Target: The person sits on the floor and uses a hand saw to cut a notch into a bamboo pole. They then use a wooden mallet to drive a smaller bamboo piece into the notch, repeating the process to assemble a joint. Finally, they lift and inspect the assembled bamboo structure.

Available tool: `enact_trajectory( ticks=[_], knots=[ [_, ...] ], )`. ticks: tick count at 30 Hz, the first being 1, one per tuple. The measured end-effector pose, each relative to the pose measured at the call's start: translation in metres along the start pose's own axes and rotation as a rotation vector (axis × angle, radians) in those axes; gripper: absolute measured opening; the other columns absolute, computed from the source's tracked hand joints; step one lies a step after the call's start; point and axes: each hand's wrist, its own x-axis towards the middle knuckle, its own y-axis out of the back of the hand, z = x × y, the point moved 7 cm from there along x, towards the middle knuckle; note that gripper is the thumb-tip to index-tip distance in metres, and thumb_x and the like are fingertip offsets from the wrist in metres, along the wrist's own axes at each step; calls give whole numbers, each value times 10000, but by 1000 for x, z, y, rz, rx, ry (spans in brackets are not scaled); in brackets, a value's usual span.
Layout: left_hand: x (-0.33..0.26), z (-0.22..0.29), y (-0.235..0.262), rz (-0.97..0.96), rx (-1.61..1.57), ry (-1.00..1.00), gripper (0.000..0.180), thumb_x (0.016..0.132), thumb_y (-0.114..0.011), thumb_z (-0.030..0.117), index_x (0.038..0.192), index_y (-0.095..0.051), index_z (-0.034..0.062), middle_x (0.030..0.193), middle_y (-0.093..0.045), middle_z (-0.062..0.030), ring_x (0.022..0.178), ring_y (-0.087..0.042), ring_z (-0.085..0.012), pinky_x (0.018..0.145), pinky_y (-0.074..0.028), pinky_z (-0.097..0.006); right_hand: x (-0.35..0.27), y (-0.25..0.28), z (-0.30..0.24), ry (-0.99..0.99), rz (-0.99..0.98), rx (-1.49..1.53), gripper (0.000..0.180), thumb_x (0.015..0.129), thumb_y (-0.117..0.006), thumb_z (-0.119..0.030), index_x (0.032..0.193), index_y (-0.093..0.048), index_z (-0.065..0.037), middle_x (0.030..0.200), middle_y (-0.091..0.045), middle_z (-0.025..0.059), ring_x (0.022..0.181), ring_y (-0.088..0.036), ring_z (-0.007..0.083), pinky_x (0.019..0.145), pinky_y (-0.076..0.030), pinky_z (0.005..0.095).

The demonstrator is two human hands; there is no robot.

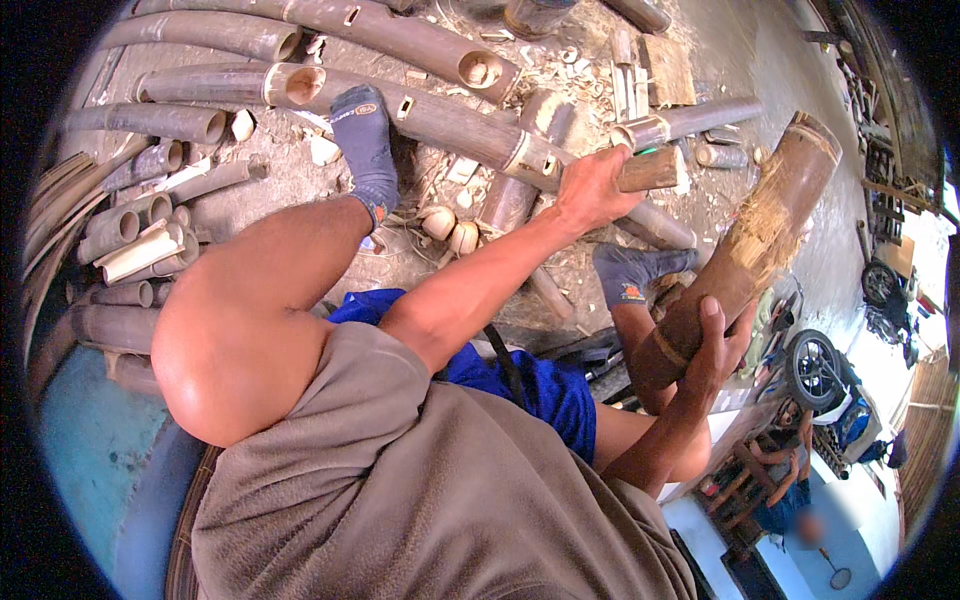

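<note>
My left hand (597, 190) is closed around a short, thick wooden handle (650, 172) with a pale, battered end. Whatever lies at its other end is hidden by the hand. Beneath that hand runs a long brown bamboo pole (450, 125) with small rectangular slots cut in it, one close to my fist. My right hand (715, 345) grips the lower part of a thick bamboo length (765, 225), raised and tilted up to the right. Its side is worn into rough, splintered yellow fibre. My left socked foot (363, 140) rests across the slotted pole.
More bamboo poles (400, 35) lie at the back, and cut tubes (130, 225) are piled on the left. Wood shavings (570, 75) litter the floor. My right foot (640, 270) stands beside the pole's end. A wheel (815, 368) and another person (785, 510) are at the right.
</note>
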Motion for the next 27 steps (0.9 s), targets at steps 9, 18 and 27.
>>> enact_trajectory(
  ticks=[9,18,27],
  knots=[
    [4,3,7,28,-29,40,469,719,-787,273,1084,-634,21,903,-717,-236,804,-712,-425,738,-567,-509,8,11,4,23,6,-75,815,833,-783,-311,1457,-425,73,1179,-637,181,1020,-645,260,893,-524,371],
    [9,-7,12,107,-182,159,477,726,-777,296,1063,-637,-11,847,-712,-256,829,-719,-420,760,-563,-488,23,24,-22,291,46,-207,722,865,-756,-326,1419,-458,29,1152,-649,187,939,-690,282,809,-581,388],
    [19,-18,16,225,-176,284,595,722,-776,297,1180,-644,-59,881,-721,-293,852,-728,-433,765,-572,-474,73,-61,-65,374,-392,-1004,845,857,-792,-368,1503,-422,31,1234,-655,222,1201,-624,341,1044,-488,430]
  ],
)
